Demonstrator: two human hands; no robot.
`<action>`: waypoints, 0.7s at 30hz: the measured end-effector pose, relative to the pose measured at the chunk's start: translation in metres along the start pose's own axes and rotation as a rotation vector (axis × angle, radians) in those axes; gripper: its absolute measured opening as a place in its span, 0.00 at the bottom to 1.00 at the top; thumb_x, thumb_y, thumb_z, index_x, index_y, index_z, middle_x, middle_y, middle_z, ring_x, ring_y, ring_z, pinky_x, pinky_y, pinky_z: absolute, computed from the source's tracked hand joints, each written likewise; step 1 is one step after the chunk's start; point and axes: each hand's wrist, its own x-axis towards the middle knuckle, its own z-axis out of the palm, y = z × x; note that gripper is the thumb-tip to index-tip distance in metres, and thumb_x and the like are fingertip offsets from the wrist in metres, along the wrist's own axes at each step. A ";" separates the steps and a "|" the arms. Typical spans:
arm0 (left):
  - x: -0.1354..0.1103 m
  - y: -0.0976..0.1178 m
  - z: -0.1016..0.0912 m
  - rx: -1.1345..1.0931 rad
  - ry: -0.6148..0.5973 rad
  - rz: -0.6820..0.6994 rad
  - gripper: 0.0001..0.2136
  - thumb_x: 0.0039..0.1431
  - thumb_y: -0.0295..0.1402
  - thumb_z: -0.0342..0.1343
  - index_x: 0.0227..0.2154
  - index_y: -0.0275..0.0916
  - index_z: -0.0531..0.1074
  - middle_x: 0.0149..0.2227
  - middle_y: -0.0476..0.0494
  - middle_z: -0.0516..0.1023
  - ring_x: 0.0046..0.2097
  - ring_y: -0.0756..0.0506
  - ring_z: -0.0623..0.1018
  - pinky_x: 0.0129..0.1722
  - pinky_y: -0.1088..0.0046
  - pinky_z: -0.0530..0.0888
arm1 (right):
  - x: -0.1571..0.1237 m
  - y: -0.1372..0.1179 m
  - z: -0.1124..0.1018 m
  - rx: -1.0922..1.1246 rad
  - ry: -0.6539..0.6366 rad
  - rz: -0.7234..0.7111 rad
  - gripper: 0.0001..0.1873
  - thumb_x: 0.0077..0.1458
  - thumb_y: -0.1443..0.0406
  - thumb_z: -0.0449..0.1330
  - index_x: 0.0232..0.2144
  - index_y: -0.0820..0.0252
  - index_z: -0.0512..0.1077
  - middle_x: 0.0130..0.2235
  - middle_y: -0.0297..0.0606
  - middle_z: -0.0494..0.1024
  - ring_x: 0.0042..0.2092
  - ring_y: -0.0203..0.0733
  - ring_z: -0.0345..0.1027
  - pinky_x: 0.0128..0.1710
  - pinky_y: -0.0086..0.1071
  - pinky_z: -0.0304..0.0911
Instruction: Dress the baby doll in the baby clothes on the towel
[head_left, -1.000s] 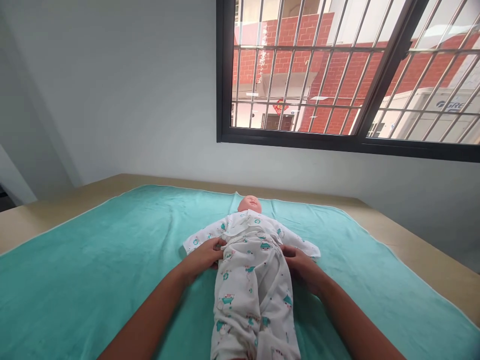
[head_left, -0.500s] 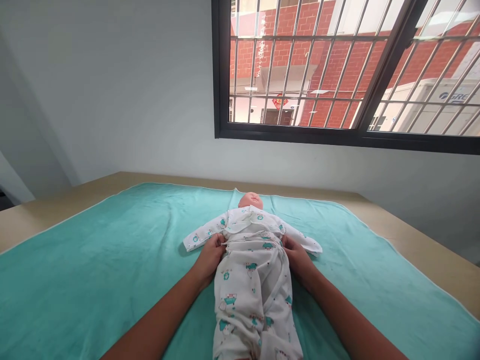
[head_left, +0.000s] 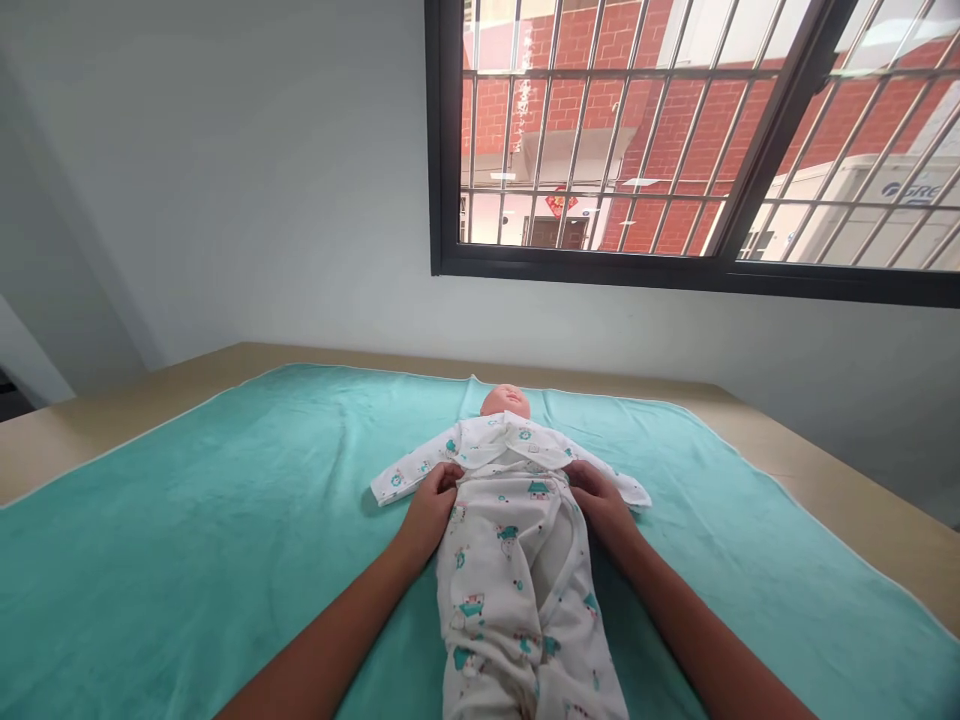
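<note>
A baby doll [head_left: 505, 400] lies on its back on a teal blanket [head_left: 187, 520], head away from me. It wears a white romper with teal prints [head_left: 517, 560], sleeves spread to both sides. My left hand [head_left: 429, 507] grips the doll's left side at the waist, fingers curled into the cloth. My right hand [head_left: 604, 505] grips the opposite side the same way. Both forearms reach in from the bottom edge.
The blanket covers a beige table [head_left: 825, 480] that stands against a white wall. A barred, black-framed window [head_left: 675, 140] is above, with a red brick building outside. The table's bare rim shows at the left, back and right.
Both hands have slid slightly up the doll's sides toward its chest. The doll and romper have shifted a little to the right in view.
</note>
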 end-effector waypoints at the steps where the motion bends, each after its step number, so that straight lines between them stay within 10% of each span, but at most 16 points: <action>1: -0.001 0.002 -0.001 0.064 0.018 0.048 0.06 0.51 0.27 0.52 0.33 0.40 0.69 0.30 0.52 0.72 0.34 0.48 0.70 0.35 0.73 0.65 | -0.001 -0.005 -0.002 -0.070 -0.009 -0.040 0.11 0.47 0.60 0.64 0.34 0.57 0.72 0.36 0.34 0.75 0.40 0.43 0.66 0.42 0.35 0.61; 11: -0.002 0.026 -0.001 0.298 -0.065 0.280 0.10 0.54 0.38 0.61 0.38 0.42 0.76 0.51 0.42 0.67 0.55 0.41 0.68 0.54 0.67 0.65 | 0.015 -0.058 0.012 -0.554 -0.256 -0.254 0.08 0.53 0.57 0.64 0.32 0.54 0.74 0.43 0.37 0.75 0.49 0.46 0.63 0.50 0.38 0.59; 21: 0.005 0.026 0.008 0.010 -0.056 0.178 0.13 0.61 0.42 0.52 0.26 0.40 0.69 0.39 0.46 0.75 0.43 0.45 0.72 0.45 0.72 0.67 | 0.029 -0.084 0.044 -0.902 -0.395 -0.324 0.03 0.57 0.63 0.59 0.31 0.54 0.69 0.34 0.32 0.74 0.34 0.38 0.63 0.32 0.31 0.56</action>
